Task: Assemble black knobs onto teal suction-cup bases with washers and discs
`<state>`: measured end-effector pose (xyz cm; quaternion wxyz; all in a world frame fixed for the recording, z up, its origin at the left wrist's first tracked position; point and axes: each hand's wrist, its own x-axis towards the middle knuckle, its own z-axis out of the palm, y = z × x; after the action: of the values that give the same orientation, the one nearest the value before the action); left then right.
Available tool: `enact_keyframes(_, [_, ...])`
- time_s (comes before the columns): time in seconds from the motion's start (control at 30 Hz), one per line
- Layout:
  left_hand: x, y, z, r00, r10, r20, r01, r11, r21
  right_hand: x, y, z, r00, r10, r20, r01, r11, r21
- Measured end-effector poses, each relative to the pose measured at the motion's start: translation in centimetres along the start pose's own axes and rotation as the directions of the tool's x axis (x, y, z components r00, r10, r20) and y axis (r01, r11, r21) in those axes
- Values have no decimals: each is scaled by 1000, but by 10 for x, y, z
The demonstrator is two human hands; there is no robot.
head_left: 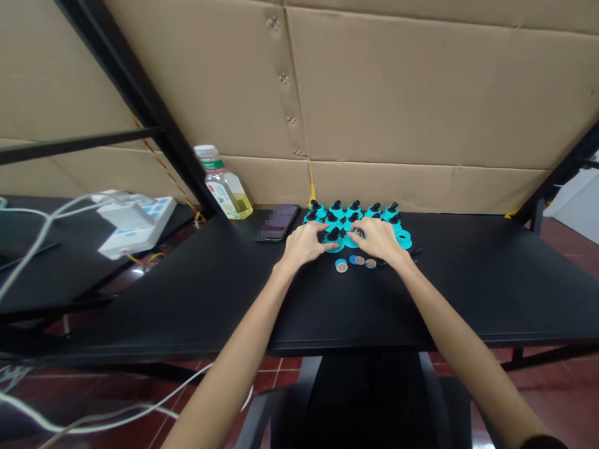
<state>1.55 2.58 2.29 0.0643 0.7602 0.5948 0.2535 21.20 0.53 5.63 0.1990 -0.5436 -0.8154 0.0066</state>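
Observation:
Several cyan discs with black knobs (349, 215) stand in a tight cluster on the black table (187, 299). My left hand (304, 244) reaches in from the left, its fingertips at the front cyan disc with a black knob (333, 240). My right hand (377, 240) comes from the right, its fingertips against the cluster's front edge near a cyan disc (350, 241). Whether either hand grips a piece is hidden by the fingers. Just below my hands lie several small round discs (358, 260) with cyan or pale faces.
A phone (276, 222) lies left of the cluster, beside a plastic bottle (223, 184) holding yellow liquid. Small black pieces (414, 253) sit to the right. A cardboard wall (374, 93) rises behind the table. A white power strip (138, 227) with cables sits on the left.

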Motion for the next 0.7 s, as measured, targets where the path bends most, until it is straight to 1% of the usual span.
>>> enact_keyframes(0.1, [0,-1,4,999,-33,39,32,999,24,0,0,-1,1000,7,-5,-7,1000,5])
enact_keyframes(0.2, [2,0,8,999,-44,31,44,999,13,-1,0,1,1000,4,-23,-4,1000,12])
enact_keyframes(0.3, [2,2,7,999,-50,6,50,998,-38,-2,-1,2,999,2,-49,-1,1000,25])
enact_keyframes(0.37, [1,6,4,999,-34,-24,32,996,-80,-2,-3,1,997,10,-75,-7,999,40])
enact_keyframes(0.47, [-4,15,0,998,19,-63,-28,988,-150,-3,-5,-1,991,44,-126,-34,996,82])
enact_keyframes(0.6, [-9,26,-2,996,68,-60,-80,968,-237,-3,-7,-4,985,73,-157,-52,990,131])
enact_keyframes(0.7, [-12,30,0,994,91,-63,-104,961,-256,-4,-9,-5,985,77,-154,-54,987,149])
